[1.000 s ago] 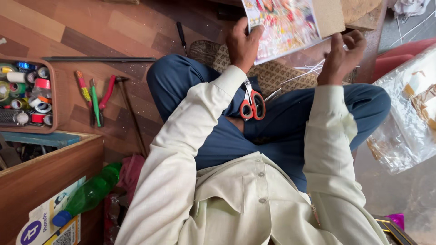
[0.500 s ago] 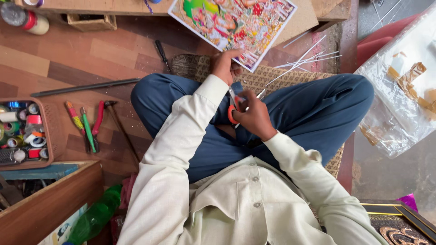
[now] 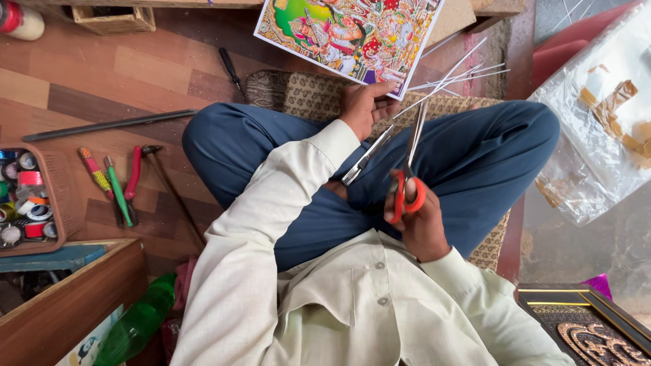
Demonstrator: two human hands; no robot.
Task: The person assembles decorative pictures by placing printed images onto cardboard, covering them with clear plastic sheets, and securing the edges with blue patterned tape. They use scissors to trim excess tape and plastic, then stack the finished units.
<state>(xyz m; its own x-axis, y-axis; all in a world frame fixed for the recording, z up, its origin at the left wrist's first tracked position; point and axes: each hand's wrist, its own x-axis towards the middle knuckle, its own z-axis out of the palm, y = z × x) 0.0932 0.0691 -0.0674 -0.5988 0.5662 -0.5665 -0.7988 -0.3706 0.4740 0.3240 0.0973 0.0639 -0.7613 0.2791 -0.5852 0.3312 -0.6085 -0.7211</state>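
Note:
I sit cross-legged in blue trousers and a cream shirt. My left hand [image 3: 363,107] pinches the near edge of a colourful printed picture [image 3: 349,30] held out over my knees. My right hand [image 3: 417,220] grips red-handled scissors [image 3: 409,173] by the loops, blades pointing up toward the picture's lower corner. A thin metal tool [image 3: 366,157] lies across my lap between the two hands. Thin white sticks [image 3: 454,74] lie on the patterned cushion [image 3: 298,95] beyond my knee.
On the wooden floor at left lie a long dark rod [image 3: 108,125], several hand tools [image 3: 115,186] and a basket of tape rolls [image 3: 27,200]. A wooden box [image 3: 68,305] and green bottle [image 3: 139,322] sit lower left. A plastic bag [image 3: 603,115] is at right, a dark frame [image 3: 597,325] lower right.
My right hand left the picture, came down to my lap, took up the red scissors and raised them toward the picture. My left hand kept hold of the picture.

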